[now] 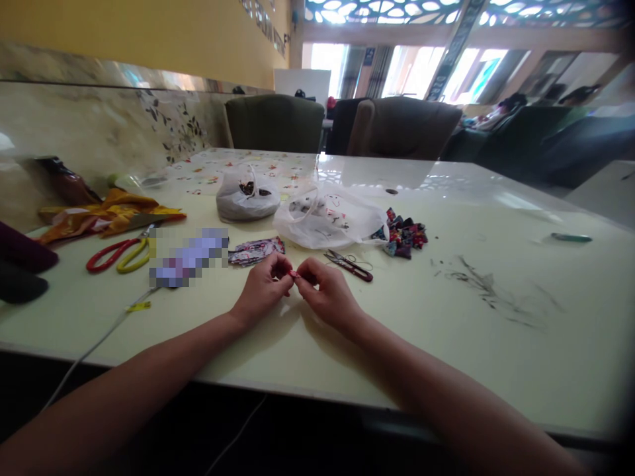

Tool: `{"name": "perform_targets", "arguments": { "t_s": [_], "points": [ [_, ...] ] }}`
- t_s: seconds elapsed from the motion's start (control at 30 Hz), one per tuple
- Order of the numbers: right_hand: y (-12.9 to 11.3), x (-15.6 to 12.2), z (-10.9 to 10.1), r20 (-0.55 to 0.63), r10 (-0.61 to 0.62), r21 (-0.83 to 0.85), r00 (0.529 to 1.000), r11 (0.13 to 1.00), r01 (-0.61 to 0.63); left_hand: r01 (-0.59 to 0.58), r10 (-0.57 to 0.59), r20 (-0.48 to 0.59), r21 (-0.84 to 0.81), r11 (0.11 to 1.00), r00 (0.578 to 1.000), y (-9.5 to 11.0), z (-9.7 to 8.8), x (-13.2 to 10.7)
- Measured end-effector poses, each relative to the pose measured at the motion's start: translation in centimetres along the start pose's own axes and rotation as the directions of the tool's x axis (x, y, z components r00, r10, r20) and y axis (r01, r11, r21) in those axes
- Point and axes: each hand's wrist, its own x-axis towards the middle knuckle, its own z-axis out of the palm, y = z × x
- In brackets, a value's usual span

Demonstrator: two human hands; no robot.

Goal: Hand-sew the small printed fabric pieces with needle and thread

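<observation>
Over the front middle of the table, my left hand [262,284] and my right hand [330,291] meet, fingertips pinched on a small red piece of fabric [294,274]. Fingers cover most of that piece. Just beyond my left hand lies a stack of patterned fabric pieces [256,252]. Thread snips [353,267] with a dark red handle rest past my right hand, beside a loop of thread. Farther back stands a white plastic bag [330,228], with a pile of dark patterned fabric bundles [407,233] against its right side.
Red-and-yellow-handled scissors [119,256], a blurred-out rectangular object [191,256] with a white cable [106,337] and an orange cloth-like heap [116,210] occupy the left. Another plastic bag [238,210] holds dark bits. Loose threads [483,284] and a green pen-like stick [570,237] lie right. Chairs [275,125] stand behind.
</observation>
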Motion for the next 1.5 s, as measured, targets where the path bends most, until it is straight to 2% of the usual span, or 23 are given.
{"name": "perform_targets", "arguments": {
  "t_s": [0.1, 0.23, 0.3, 0.47, 0.6, 0.67, 0.73, 0.83, 0.9, 0.97, 1.07, 1.2, 1.33, 1.4, 1.5],
  "points": [
    [-0.1, -0.2, 0.4, -0.004, -0.082, -0.066, 0.997, 0.994, 0.081, -0.025, 0.026, -0.058, 0.025, 0.999, 0.998, 0.1, 0.1, -0.2],
    [-0.2, -0.2, 0.5, -0.039, -0.168, -0.115, 0.985, 0.98, 0.162, -0.074, 0.062, -0.071, -0.175, 0.982, 0.996, 0.3, 0.2, -0.3],
    [-0.2, -0.2, 0.5, -0.049, -0.193, -0.118, 0.98, 0.975, 0.187, -0.08, 0.066, -0.071, -0.22, 0.972, 0.995, 0.2, 0.2, -0.3],
    [-0.2, -0.4, 0.6, -0.054, -0.23, -0.135, 0.972, 0.966, 0.222, -0.103, 0.093, -0.111, -0.092, 0.99, 0.99, -0.1, 0.2, -0.4],
    [-0.4, -0.6, 0.8, -0.056, -0.242, -0.134, 0.969, 0.963, 0.233, -0.168, 0.167, -0.151, 0.004, 0.986, 0.974, -0.1, 0.1, -0.6],
    [-0.7, -0.5, 0.7, -0.039, -0.216, -0.092, 0.976, 0.973, 0.211, -0.225, 0.229, -0.169, 0.041, 0.973, 0.959, -0.1, 0.1, -0.5],
    [-0.9, -0.4, 0.4, -0.027, -0.148, -0.005, 0.989, 0.989, 0.148, -0.239, 0.243, -0.166, 0.043, 0.97, 0.956, 0.0, 0.0, -0.5],
    [-0.9, -0.2, 0.0, -0.013, -0.045, 0.104, 0.999, 0.993, 0.046, -0.17, 0.166, -0.099, -0.032, 0.985, 0.981, 0.1, 0.0, -0.4],
    [-0.9, -0.1, -0.2, -0.008, -0.039, 0.121, 0.999, 0.992, 0.04, -0.133, 0.129, -0.06, -0.075, 0.988, 0.99, 0.1, 0.1, -0.4],
    [-0.8, -0.1, -0.4, -0.006, -0.056, 0.131, 0.998, 0.99, 0.056, -0.133, 0.127, -0.065, -0.085, 0.988, 0.99, 0.0, 0.0, -0.4],
    [-0.6, 0.1, -0.6, -0.002, -0.026, 0.21, 1.0, 0.977, 0.025, -0.191, 0.183, -0.109, -0.069, 0.979, 0.977, 0.0, 0.0, -0.3],
    [0.0, 0.5, -0.9, -0.001, 0.097, 0.31, 0.995, 0.946, -0.092, -0.265, 0.258, -0.111, -0.05, 0.963, 0.96, 0.0, 0.0, -0.3],
    [0.2, 0.7, -0.9, 0.103, 0.16, 0.372, 0.982, 0.909, -0.187, -0.324, 0.323, -0.093, 0.007, 0.946, 0.942, -0.1, -0.1, -0.2],
    [0.2, 0.7, -0.8, 0.116, 0.169, 0.381, 0.979, 0.902, -0.201, -0.357, 0.358, -0.09, 0.032, 0.934, 0.929, -0.1, -0.1, -0.2],
    [0.0, 0.6, -0.8, 0.107, 0.181, 0.376, 0.978, 0.903, -0.208, -0.329, 0.33, -0.072, 0.028, 0.944, 0.941, -0.2, -0.1, -0.2]
  ]
}}
